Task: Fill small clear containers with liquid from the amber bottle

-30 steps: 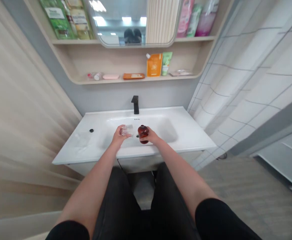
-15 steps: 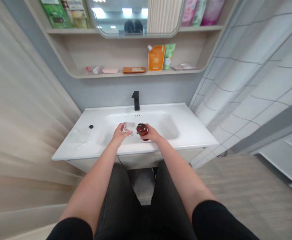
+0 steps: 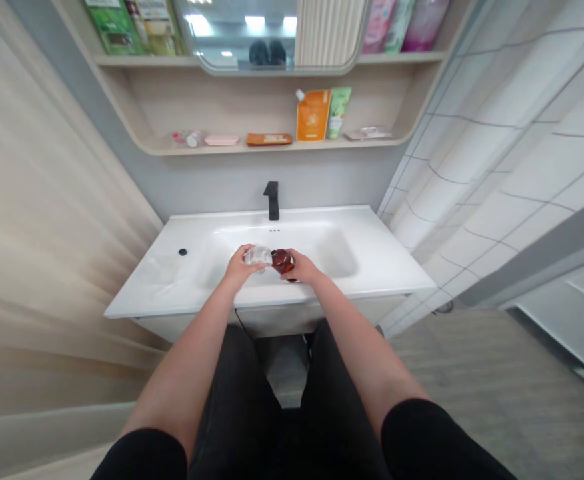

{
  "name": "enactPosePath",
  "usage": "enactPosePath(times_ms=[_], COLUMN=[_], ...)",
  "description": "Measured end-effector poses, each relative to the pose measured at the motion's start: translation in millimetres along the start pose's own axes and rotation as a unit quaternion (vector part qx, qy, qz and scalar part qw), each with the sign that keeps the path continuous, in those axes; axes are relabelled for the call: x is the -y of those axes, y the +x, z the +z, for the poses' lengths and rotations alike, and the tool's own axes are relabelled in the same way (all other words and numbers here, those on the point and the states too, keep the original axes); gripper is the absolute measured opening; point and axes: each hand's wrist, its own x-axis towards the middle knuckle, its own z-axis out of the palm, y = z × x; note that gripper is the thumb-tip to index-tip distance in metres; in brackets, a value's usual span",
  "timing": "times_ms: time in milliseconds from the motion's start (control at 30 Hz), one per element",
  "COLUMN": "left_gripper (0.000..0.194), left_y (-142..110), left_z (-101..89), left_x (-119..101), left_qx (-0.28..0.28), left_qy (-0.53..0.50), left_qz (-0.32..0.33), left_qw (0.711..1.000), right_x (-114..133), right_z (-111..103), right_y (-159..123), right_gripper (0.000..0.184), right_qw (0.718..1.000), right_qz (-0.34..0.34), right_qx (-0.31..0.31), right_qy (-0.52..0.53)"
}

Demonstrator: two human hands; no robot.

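Observation:
Over the white sink basin (image 3: 339, 257), my left hand (image 3: 239, 265) is closed around a small clear container (image 3: 259, 255), perhaps a cup. My right hand (image 3: 302, 267) grips a reddish-brown bottle (image 3: 283, 261) with its neck tilted left. The bottle's mouth meets the right edge of the clear container; whether they touch I cannot tell. No lid shows on the bottle. A small black cap (image 3: 183, 252) lies on the counter to the left of the basin. Any liquid in the clear container is too small to make out.
A black faucet (image 3: 273, 200) rises behind the basin. Above it, a wall shelf (image 3: 207, 150) holds an orange pouch (image 3: 313, 116), a green tube (image 3: 339, 112) and several small items, under a mirror (image 3: 247, 33). A curtain (image 3: 47, 233) hangs at the left.
The bottle has tipped further left, bringing its mouth to the clear container. The container has tilted slightly towards the bottle. Both hands stay over the basin.

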Motion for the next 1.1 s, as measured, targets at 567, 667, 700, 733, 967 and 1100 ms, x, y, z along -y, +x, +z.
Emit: enactPosePath(times_ms=[567,667,700,733,967,1100], left_gripper=[0.084,0.089,0.090,0.091,0.088,0.090], left_y=[-3,-5,-5,-5,-4,1], left_z=[3.3,4.2,4.5,4.8,4.3,0.8], left_x=[-7,-10,-10,-10,-6,3], left_qx=[-0.002,-0.012,-0.016,-0.019,-0.027,-0.033], left_qy=[0.026,0.026,0.025,0.023,0.030,0.036], left_qz=[-0.023,-0.017,-0.015,-0.013,0.003,0.015], left_qw=[0.999,0.999,0.999,0.999,0.999,0.999], right_x=[-4,-4,-4,-4,-5,-4], right_z=[1,1,1,1,1,1], right_y=[1,1,1,1,2,2], right_gripper=[0.086,0.085,0.084,0.083,0.086,0.085], right_qw=[1.000,1.000,1.000,1.000,1.000,1.000], right_qz=[-0.007,-0.006,-0.003,-0.001,-0.001,-0.001], right_qx=[-0.001,0.002,0.004,0.004,0.010,0.010], right_qy=[-0.014,-0.009,-0.006,-0.004,-0.007,-0.013])
